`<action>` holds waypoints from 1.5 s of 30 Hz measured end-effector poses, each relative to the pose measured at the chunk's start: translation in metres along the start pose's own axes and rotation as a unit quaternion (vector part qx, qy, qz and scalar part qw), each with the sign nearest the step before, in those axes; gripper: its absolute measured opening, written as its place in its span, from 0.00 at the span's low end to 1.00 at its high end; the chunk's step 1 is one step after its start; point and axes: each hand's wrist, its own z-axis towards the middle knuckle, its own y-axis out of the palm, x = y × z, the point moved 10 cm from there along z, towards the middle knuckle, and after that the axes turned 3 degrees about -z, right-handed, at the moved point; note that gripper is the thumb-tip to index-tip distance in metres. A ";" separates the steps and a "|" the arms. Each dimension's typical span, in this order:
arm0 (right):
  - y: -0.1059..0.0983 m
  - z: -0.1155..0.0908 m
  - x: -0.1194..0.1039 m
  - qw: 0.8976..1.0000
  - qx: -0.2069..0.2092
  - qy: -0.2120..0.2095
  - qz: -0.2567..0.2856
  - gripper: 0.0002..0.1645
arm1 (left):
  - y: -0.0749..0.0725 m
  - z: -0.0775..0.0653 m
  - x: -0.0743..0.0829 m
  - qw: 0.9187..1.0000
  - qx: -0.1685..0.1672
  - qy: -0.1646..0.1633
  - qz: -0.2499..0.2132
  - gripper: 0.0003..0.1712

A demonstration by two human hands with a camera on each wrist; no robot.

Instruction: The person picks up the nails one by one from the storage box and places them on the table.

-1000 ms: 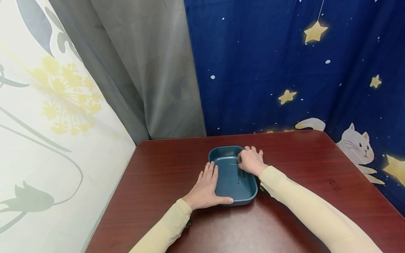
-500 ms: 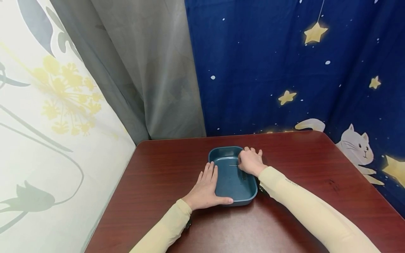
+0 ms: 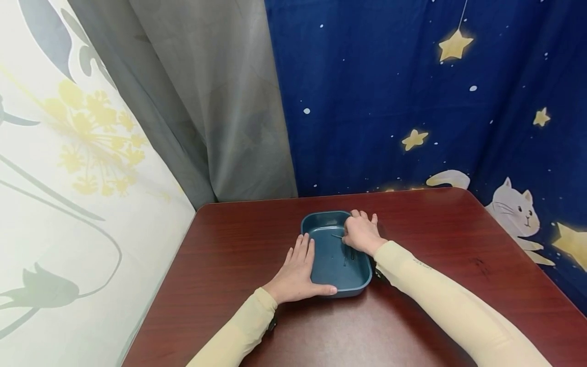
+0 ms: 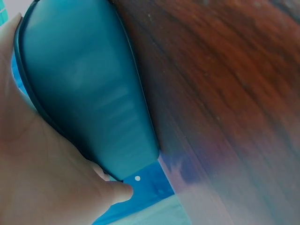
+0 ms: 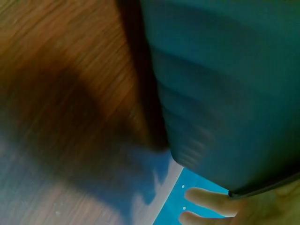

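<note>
A teal plastic tray with rounded corners sits on the table. My left hand rests along its left rim with fingers spread and thumb over the near edge; the left wrist view shows this hand against the tray's outer wall. Over the far right part of the tray, my right hand pinches a thin, needle-like piece that sticks out leftward. Below that hand, several thin dark pieces lie in the tray. In the right wrist view, fingers extend past the rim; the pinch itself is hidden.
The dark red wooden table extends around the tray. A grey curtain and a blue starry curtain hang behind it. A pale patterned panel borders the left side.
The thin piece in my right hand has tilted slightly, its free end now a little higher. The right hand has shifted only a little. My left hand and the tray keep their places.
</note>
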 end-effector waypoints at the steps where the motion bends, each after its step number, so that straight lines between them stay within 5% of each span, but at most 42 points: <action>1: 0.000 0.000 0.000 1.000 0.004 -0.002 0.002 0.17 | 0.000 0.000 0.000 1.000 -0.001 0.000 0.000 0.80; 45: -0.041 -0.032 -0.020 0.994 0.089 -0.061 0.002 0.15 | 0.001 0.001 0.001 1.000 -0.014 -0.005 -0.003 0.81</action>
